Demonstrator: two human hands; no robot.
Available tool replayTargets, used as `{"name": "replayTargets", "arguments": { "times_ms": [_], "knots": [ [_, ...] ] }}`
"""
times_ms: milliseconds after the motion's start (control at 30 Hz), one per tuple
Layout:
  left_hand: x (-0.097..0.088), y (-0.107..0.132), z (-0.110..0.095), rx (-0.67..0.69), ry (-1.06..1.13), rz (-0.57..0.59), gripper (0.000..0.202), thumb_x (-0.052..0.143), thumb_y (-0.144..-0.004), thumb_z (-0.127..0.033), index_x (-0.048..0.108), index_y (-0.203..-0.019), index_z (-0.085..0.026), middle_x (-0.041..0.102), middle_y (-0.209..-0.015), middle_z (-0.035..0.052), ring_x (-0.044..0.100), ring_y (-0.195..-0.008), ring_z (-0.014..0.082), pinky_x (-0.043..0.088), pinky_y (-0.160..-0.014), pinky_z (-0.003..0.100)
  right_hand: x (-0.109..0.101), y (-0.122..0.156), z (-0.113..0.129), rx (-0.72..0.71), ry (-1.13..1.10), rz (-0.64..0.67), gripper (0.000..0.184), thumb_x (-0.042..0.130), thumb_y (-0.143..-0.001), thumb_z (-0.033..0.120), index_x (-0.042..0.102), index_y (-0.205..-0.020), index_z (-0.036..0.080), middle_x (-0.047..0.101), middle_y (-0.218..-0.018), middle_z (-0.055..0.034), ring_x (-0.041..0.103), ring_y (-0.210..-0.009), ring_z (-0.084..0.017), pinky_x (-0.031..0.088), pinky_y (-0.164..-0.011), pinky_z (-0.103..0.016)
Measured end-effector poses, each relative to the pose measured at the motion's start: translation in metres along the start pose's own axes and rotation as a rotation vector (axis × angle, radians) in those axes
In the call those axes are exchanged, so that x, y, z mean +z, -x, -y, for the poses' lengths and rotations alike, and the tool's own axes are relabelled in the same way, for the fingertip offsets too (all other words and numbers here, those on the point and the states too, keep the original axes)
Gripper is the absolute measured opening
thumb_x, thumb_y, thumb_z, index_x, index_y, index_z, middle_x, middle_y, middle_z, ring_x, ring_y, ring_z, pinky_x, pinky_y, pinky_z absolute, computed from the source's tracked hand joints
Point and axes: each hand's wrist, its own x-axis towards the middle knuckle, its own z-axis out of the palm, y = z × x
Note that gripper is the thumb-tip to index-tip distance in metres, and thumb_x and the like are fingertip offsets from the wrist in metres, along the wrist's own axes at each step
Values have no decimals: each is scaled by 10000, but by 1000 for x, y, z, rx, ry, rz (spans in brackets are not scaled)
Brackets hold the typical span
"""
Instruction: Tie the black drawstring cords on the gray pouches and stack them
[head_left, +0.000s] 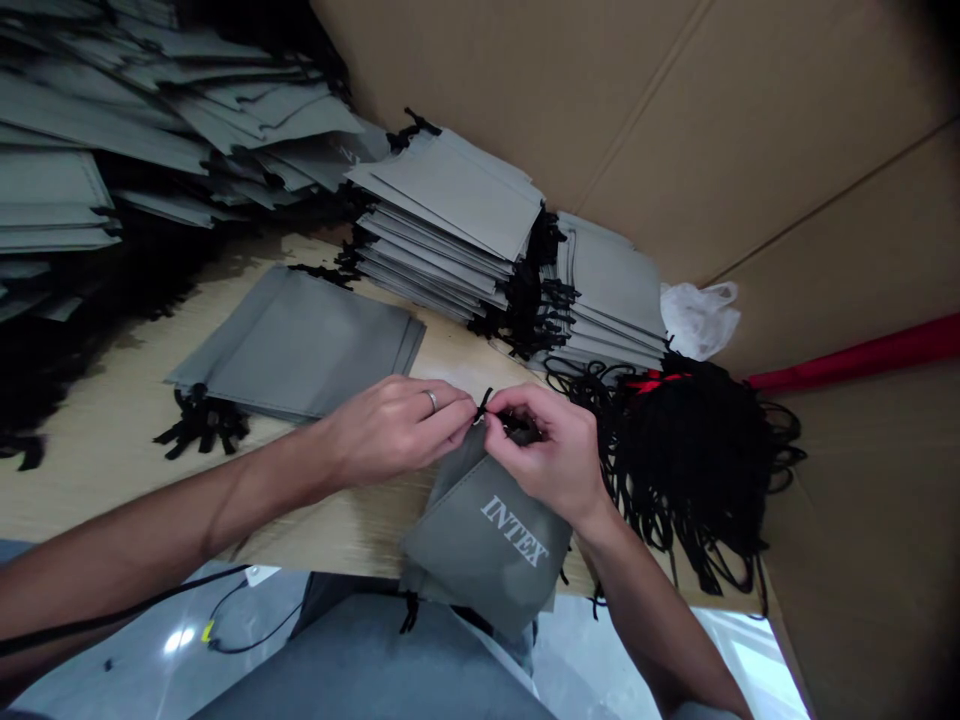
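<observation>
A grey drawstring pouch (469,530) with white INTEX lettering lies at the table's front edge and partly overhangs it. Its black cord (484,402) rises at the pouch's upper corner between my two hands. My left hand (401,425), with a ring on one finger, pinches the cord from the left. From the right, my right hand (551,440) pinches the same cord between thumb and forefinger, the other fingers curled. Their fingertips almost meet, and the exact shape of the cord between them is partly hidden.
Flat grey pouches (315,340) lie left of my hands. Behind stand two neat stacks, one pouch stack (457,190) and another stack (611,280). A large pouch heap (150,110) fills the upper left. Black cords (690,450) bunch at right, near a white plastic bag (699,318) and cardboard wall (750,130).
</observation>
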Motion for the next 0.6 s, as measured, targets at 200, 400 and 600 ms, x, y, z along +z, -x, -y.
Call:
{"name": "replayTargets", "arguments": {
  "times_ms": [200, 400, 600],
  "knots": [
    [-3, -3, -3, 18, -30, -37, 54, 658, -1009, -79, 662, -1050, -114, 821, -945, 82, 818, -832, 189, 708, -789, 286, -1, -1, 5, -63, 52, -17, 133, 731, -882, 105, 751, -967, 206, 788, -893, -1, 738, -766, -139, 626, -771, -274],
    [-3, -3, -6, 8, -37, -2, 71, 646, -1012, -71, 660, -1072, -106, 816, -975, 98, 815, -875, 199, 700, -791, 286, -1, -1, 6, -137, 101, -26, 127, 714, -912, 90, 729, -979, 197, 769, -886, -13, 725, -784, -146, 621, -774, -284],
    [0, -2, -8, -117, 39, -19, 73, 637, -1007, -101, 675, -1011, -163, 811, -921, 27, 780, -775, 143, 643, -710, 240, 7, 5, 3, -348, 201, -29, 205, 675, -946, 19, 687, -1071, 181, 769, -953, -82, 714, -884, -207, 630, -835, -368]
  ]
}}
